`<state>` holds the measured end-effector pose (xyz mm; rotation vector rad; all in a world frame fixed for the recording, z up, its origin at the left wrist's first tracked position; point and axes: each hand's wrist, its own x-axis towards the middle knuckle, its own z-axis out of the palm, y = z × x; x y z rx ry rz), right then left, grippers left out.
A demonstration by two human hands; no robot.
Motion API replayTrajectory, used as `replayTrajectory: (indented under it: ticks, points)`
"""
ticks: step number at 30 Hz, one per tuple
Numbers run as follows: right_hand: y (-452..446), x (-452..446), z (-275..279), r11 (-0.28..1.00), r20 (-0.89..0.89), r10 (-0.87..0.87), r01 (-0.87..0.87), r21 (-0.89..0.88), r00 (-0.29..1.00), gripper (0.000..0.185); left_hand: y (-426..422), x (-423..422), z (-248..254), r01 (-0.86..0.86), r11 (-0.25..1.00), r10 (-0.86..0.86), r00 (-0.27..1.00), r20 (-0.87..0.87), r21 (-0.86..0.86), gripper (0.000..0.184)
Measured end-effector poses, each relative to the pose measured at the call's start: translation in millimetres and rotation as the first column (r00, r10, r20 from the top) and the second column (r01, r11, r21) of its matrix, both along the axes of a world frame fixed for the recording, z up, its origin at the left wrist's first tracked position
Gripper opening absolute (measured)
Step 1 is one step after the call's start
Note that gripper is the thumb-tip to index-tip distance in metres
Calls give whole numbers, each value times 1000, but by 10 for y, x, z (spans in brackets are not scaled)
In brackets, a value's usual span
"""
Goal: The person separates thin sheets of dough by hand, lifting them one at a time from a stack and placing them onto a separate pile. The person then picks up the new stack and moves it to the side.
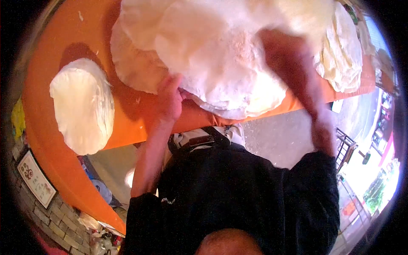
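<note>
Large thin rounds of pale flatbread (199, 55) lie overlapping in a wide pile on an orange-covered table. My left hand (171, 95) is at the pile's near edge, its thumb and fingers closed on the rim of a flatbread. My right hand (282, 46) is over the right part of the pile, smeared by motion. Its fingers cannot be made out, nor whether they grip a sheet. A folded stack of flatbread (342, 51) rests at the far right, beyond my right forearm.
Another stack of flatbread (83, 106) sits on the left of the orange table cover (127, 121). A framed sign (36, 178) stands over brick paving at lower left, near bagged items (104, 240). A black metal rack (346, 146) is at the right.
</note>
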<state>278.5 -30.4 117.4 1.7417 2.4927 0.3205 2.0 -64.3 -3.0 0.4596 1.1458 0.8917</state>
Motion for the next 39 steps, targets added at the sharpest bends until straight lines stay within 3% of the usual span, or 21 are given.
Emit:
replayTrajectory:
  ticks: [1, 2, 4, 8, 10, 12, 16, 17, 20, 21, 24, 25, 27, 28, 29, 30, 31, 32, 35, 38, 39]
  points:
    - [-205, -300, -260, 989, -169, -92, 70, -129, 981, 5, -40, -76, -131, 41, 999, -40, 990, 132, -5, 23]
    - [-312, -493, -439, 939, -253, -108, 15, -344, 961, 6, -44, -72, -86, 17, 999, -11, 985, 172, -36, 24]
    - [-520, -606, -782, 948, -437, -95, -53, -313, 895, 4, -78, -20, 46, -17, 994, 44, 967, 250, -108, 26]
    - [-642, -730, -663, 968, -392, -78, -24, -249, 917, 1, -127, -25, 79, 7, 993, 32, 943, 332, -117, 34]
    - [-711, -783, -782, 960, -429, -50, -75, -270, 902, 12, -97, 16, 93, 51, 998, -37, 957, 289, -41, 33]
    - [-780, -834, -850, 988, -497, 18, -93, -127, 868, 21, -99, 57, 163, 56, 998, -51, 972, 227, -14, 32]
    - [-698, -896, -717, 963, -472, -44, -89, -256, 881, 24, -74, 5, 130, 206, 978, -193, 955, 226, -36, 22]
    - [-702, -965, -685, 955, -490, -65, -87, -283, 869, 27, -91, 84, 205, 53, 997, -35, 959, 281, -56, 17]
    - [-671, -1024, -636, 945, -531, -49, -133, -299, 846, 35, -75, 97, 122, 34, 999, -33, 975, 218, 0, 27]
    - [-658, -1020, -625, 941, -533, -38, -150, -305, 845, 37, -49, 100, 82, 109, 990, -108, 994, -10, 90, 26]
    - [-702, -1068, -556, 934, -506, -36, -150, -323, 862, 44, -71, 125, 67, 74, 986, -67, 996, 53, -150, 25]
    - [-721, -1085, -566, 941, -507, -50, -130, -312, 860, 45, -66, 158, 72, 15, 996, -12, 999, 37, -90, 22]
    - [-669, -993, -729, 978, -500, 4, -107, -177, 866, 43, 27, 186, 142, 14, 995, 8, 977, 212, -103, 26]
    - [-580, -814, -801, 966, -439, -27, -88, -241, 898, 29, 35, 177, 162, 19, 993, 16, 956, 294, -117, 28]
    - [-403, -698, -739, 940, -48, -20, 3, -342, 999, 14, 101, 138, 80, 109, 993, -84, 898, 432, -34, 37]
    - [-175, -409, -662, 949, -328, 20, -120, -290, 945, 8, 180, 115, 109, 66, 998, -69, 905, 419, 22, 43]
    - [128, -367, -302, 955, -105, 52, -80, -284, 993, 17, 241, 79, 102, 46, 998, -56, 948, 315, 40, 40]
    - [431, -118, -168, 983, -19, 19, -23, -184, 1000, 16, 319, 25, 84, 24, 998, -37, 978, 205, 65, 38]
    - [751, -282, 903, 952, -268, -174, 231, 199, 947, 11, 500, -249, -232, -98, 995, 98, 995, -17, 3, 25]
    - [946, -907, 1138, 843, -808, 149, 354, 406, 570, 16, 645, -401, -352, -228, 972, 234, 963, 132, -61, 19]
    - [988, -952, 1079, 857, -781, 174, 298, 420, 599, 15, 700, -382, -266, -221, 970, 235, 961, 145, -105, 19]
